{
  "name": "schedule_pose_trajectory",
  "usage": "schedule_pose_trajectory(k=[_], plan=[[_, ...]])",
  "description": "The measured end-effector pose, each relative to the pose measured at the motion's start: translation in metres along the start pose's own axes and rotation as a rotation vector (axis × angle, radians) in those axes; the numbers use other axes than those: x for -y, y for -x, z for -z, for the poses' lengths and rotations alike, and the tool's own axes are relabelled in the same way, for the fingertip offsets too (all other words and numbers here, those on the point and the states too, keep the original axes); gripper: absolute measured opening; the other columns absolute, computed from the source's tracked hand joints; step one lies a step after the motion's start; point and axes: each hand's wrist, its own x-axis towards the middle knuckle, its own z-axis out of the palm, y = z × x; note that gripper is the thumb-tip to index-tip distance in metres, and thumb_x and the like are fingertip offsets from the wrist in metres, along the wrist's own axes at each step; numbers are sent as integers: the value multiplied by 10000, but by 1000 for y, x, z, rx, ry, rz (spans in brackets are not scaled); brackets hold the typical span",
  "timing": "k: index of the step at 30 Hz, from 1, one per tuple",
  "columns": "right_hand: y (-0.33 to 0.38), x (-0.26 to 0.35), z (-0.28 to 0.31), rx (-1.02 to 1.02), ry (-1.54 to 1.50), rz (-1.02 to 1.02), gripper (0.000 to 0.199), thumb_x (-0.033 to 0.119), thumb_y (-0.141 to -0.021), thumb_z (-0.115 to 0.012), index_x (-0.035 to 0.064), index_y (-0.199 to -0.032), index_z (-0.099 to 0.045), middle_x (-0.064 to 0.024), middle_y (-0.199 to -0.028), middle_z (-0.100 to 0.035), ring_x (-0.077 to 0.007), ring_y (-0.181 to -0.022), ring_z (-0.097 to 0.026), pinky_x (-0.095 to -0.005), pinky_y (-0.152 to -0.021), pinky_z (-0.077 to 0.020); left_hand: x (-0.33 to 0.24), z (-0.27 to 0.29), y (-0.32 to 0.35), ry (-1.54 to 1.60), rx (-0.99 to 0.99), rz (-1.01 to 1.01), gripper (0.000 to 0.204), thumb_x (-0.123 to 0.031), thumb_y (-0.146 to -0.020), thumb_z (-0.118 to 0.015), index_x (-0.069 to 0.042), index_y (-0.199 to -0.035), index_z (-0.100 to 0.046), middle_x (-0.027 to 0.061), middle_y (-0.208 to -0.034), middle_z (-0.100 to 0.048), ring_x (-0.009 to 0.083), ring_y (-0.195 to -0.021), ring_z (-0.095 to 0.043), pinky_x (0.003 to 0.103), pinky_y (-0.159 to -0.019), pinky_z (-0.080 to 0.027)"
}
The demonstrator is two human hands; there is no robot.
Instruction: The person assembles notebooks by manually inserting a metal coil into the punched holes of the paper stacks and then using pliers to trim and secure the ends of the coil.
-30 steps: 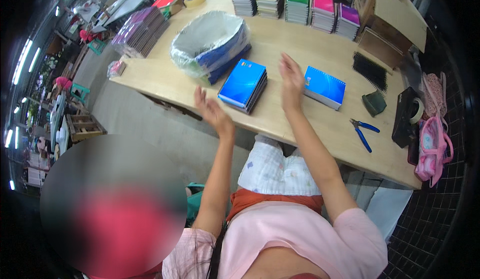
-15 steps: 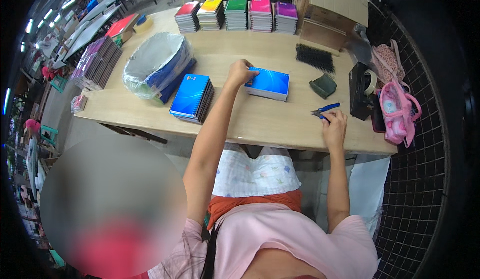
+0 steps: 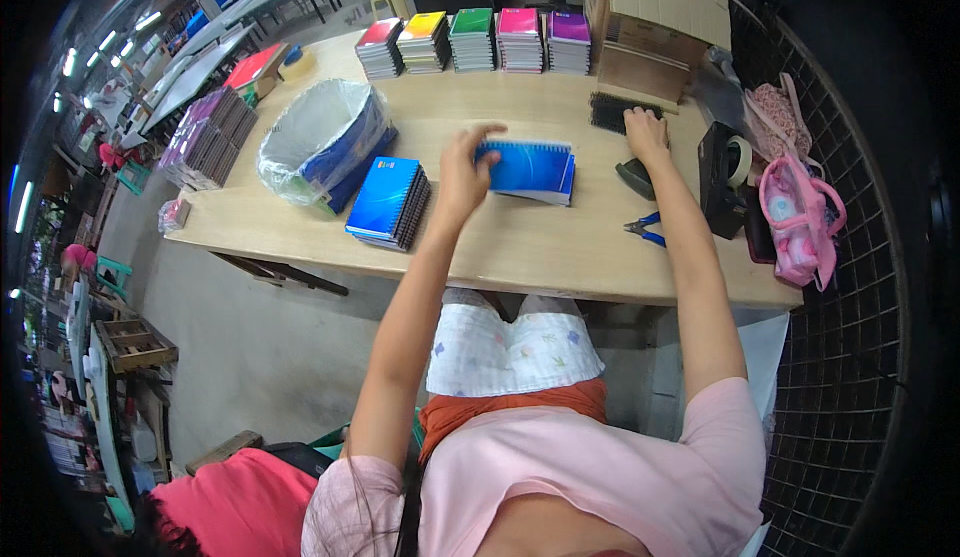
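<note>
Over the middle of the table, my left hand (image 3: pixel 465 172) is at the left edge of a blue spiral notebook (image 3: pixel 530 166), the top one of a low stack. Its thumb and fingers close round that edge, slightly blurred; the notebook sits a little askew on those below. My right hand (image 3: pixel 648 135) reaches far forward onto a bundle of black binding coils (image 3: pixel 612 112), fingers apart and touching them; whether a coil is between the fingertips cannot be seen. Blue-handled cutters (image 3: pixel 648 227) lie beside my right forearm, near a dark green block (image 3: pixel 634 179) partly hidden by that arm.
Another stack of blue notebooks (image 3: pixel 386 200) stands left, beside a plastic-lined bin (image 3: pixel 325 142). Colored notebook stacks (image 3: pixel 473 42) line the back edge, with a cardboard box (image 3: pixel 665 17) to their right. A black tape dispenser (image 3: pixel 720 182) and pink bag (image 3: pixel 795 217) are at right.
My right hand has let go of the cutters and moved forward to the black coils. My left hand has shifted slightly left, and the top blue notebook has slid out of line with its stack.
</note>
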Motion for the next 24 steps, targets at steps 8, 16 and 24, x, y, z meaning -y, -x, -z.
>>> schedule_pose_trajectory(k=[8, 16, 24], plan=[[4, 18, 11, 27, -56, 189, 157, 89, -902, -521, 45, -1003, -633, -120, -1035, -635, -315, -1056, -618, -496, -831, -549, -13, 7, 112, 48, -20, 22, 320, 62, -842, -620, -45, -1144, -629, 152, -1063, -581, 310, -958, -603, 374, -839, -486], [5, 16, 11, -41, -36, 203, 163, 108, -908, -518, 40, -1026, -609, -139, -1051, -613, -329, -1054, -612, -464, -798, -574, -15, -7, 115, 143, -23, 123, 225, -4, -892, -629, -28, -1113, -598, 146, -1050, -585, 303, -964, -598, 369, -849, -477], [5, 12, 11, -11, -7, 234, 204, 144, -898, -546, 63, -1075, -610, -123, -1059, -615, -323, -1056, -610, -486, -798, -563, -14, -18, 119, 158, -94, 166, 167, -14, -909, -624, -18, -1075, -613, 128, -1022, -594, 282, -936, -596, 349, -842, -474]])
